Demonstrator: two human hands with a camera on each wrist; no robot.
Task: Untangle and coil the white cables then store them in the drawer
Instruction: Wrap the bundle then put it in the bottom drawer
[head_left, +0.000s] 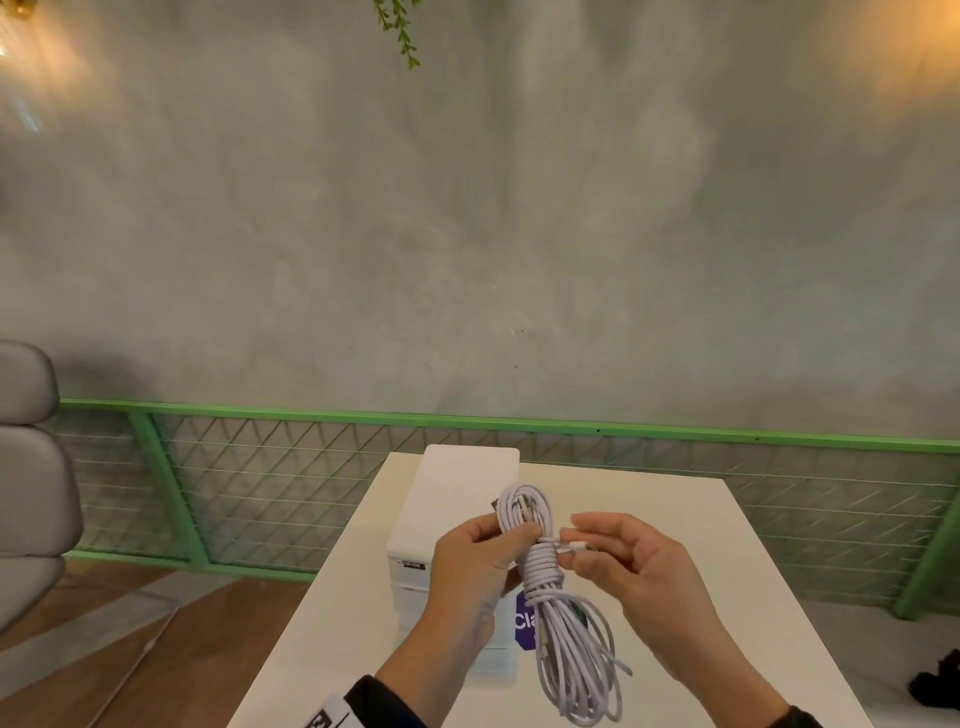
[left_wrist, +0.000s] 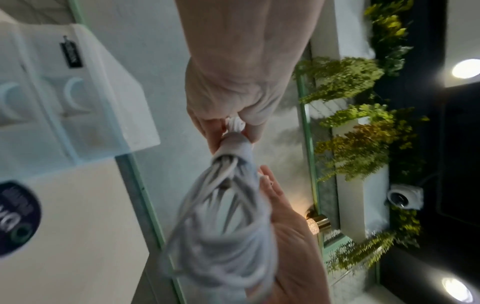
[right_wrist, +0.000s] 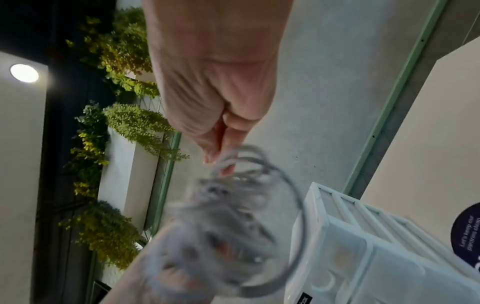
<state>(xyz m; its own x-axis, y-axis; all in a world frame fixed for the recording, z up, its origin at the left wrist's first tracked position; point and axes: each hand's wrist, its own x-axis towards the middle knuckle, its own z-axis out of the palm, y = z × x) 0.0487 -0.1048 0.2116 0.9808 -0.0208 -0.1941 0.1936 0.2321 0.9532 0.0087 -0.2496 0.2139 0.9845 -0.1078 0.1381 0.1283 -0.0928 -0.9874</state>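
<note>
A white cable bundle (head_left: 566, 649) is coiled into long loops, with several turns wrapped tightly round its middle. My left hand (head_left: 511, 535) grips the bundle just above the wraps, and the upper loops stick out over the fingers. My right hand (head_left: 569, 548) pinches the cable's free end with its small white plug, right beside the wraps. In the left wrist view, my left hand (left_wrist: 233, 123) closes on the wrapped neck of the cable bundle (left_wrist: 221, 216). The right wrist view shows my right hand (right_wrist: 223, 158) pinching a strand. Behind the hands, a white drawer unit (head_left: 467, 467) stands with its drawers closed.
The white table (head_left: 675, 519) bears a purple round sticker (head_left: 523, 626) beneath the bundle. A green mesh railing (head_left: 311, 467) runs behind the table. A grey padded chair (head_left: 26, 467) stands at far left, and a black object (head_left: 940, 680) lies on the floor at right.
</note>
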